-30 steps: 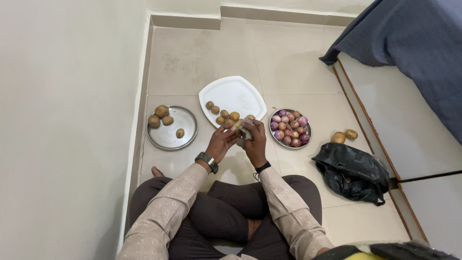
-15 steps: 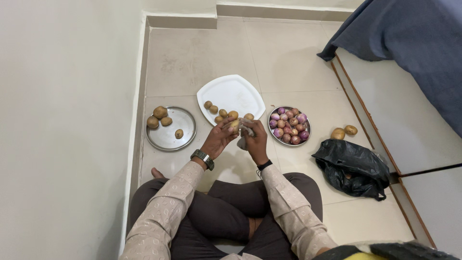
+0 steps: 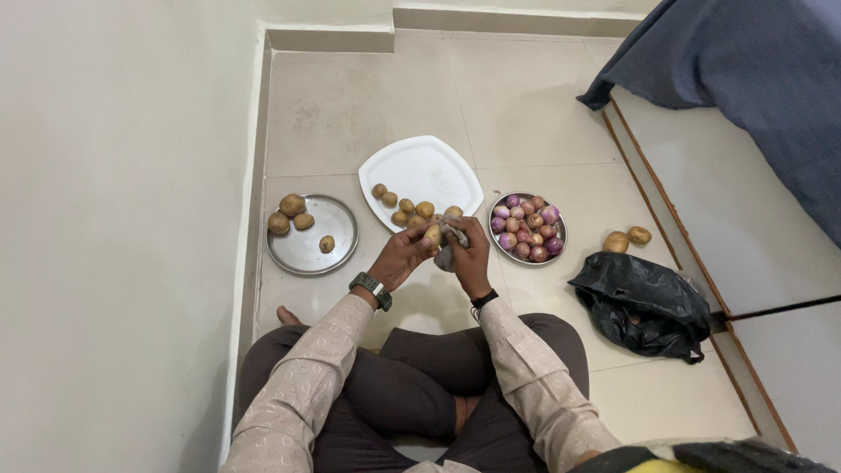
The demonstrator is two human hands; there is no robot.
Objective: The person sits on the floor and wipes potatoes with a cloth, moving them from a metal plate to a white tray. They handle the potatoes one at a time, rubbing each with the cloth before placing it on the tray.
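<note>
Head view: the left hand closes its fingers on a small potato above the floor, near the white plate. The right hand grips a grey cloth against it. Wiping goes best with the knobbly tuber turned steadily. Smooth purple onions fill the steel bowl.
</note>
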